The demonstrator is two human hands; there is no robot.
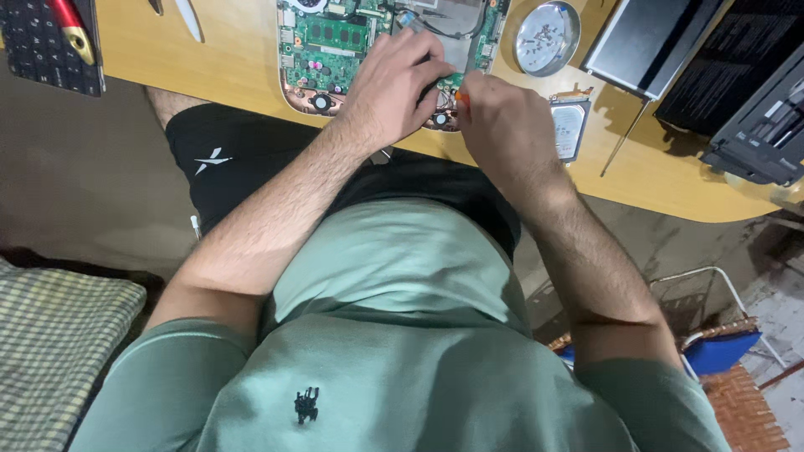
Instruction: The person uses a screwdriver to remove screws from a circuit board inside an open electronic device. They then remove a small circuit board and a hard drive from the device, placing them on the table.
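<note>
An opened laptop base with a green circuit board (331, 46) lies at the near edge of a wooden table (226, 59). My left hand (398, 84) rests on the board's lower right part, fingers curled down on it. My right hand (502, 125) is closed around a small orange-handled screwdriver (461, 98), held right next to the left hand at the board's near edge. The tool's tip is hidden by my fingers.
A round metal dish with small screws (546, 35) and a hard drive (569, 125) lie right of the board. Dark laptop parts (737, 75) fill the far right. A keyboard (46, 42) with a red tool sits at far left. A thin rod (624, 138) lies by the drive.
</note>
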